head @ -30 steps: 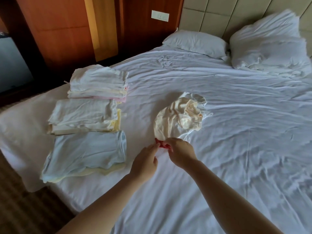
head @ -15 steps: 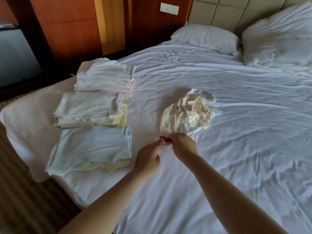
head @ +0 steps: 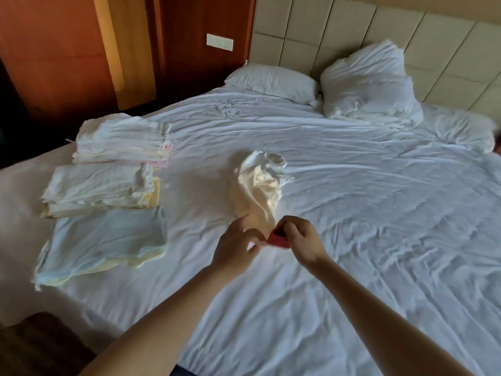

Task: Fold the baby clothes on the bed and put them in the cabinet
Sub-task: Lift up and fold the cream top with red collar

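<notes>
Hands first: your right hand [head: 301,240] pinches a small red piece [head: 279,239], and your left hand [head: 237,246], fingers curled, seems to pinch its other end. The crumpled cream garment [head: 257,194] lies on the bed [head: 352,267] just beyond both hands, long axis running away from you, near end at your left hand. Three folded stacks [head: 108,185] sit well left. No writing is readable.

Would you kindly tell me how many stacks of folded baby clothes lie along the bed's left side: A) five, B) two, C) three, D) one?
C: three lie in a row, a white-topped folded stack, a cream-and-yellow folded stack and a pale blue folded stack.
</notes>
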`<state>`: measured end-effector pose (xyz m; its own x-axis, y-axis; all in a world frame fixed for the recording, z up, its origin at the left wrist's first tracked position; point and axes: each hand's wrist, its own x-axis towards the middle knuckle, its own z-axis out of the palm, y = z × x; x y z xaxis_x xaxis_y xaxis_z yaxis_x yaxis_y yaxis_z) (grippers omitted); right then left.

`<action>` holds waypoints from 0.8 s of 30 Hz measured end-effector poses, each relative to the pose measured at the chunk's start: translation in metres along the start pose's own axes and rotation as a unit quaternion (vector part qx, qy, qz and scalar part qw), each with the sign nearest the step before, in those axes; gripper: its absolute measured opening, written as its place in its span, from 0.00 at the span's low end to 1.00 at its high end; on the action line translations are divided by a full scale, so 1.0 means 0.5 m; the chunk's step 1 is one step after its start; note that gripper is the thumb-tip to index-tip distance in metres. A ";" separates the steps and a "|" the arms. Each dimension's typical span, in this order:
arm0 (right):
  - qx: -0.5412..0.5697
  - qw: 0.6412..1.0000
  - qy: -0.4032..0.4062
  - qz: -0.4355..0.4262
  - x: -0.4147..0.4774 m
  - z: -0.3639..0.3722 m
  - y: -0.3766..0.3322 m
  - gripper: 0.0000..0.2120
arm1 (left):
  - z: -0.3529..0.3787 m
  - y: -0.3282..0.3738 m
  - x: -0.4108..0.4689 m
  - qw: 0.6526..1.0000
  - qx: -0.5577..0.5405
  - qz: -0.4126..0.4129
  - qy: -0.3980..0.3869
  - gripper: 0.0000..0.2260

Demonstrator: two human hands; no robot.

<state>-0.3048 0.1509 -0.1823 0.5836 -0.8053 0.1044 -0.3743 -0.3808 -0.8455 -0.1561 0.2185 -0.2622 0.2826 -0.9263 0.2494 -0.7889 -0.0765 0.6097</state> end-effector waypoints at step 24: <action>-0.463 0.886 0.009 0.028 -0.308 -0.243 0.274 0.13 | 0.179 0.227 -0.111 0.980 0.102 0.117 -0.124 0.20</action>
<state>-0.5334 0.1675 -0.2504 0.5362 -0.8391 0.0915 -0.8382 -0.5421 -0.0593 -0.3102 0.2281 -0.2739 -0.0403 -0.9865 0.1587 -0.9158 0.1000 0.3891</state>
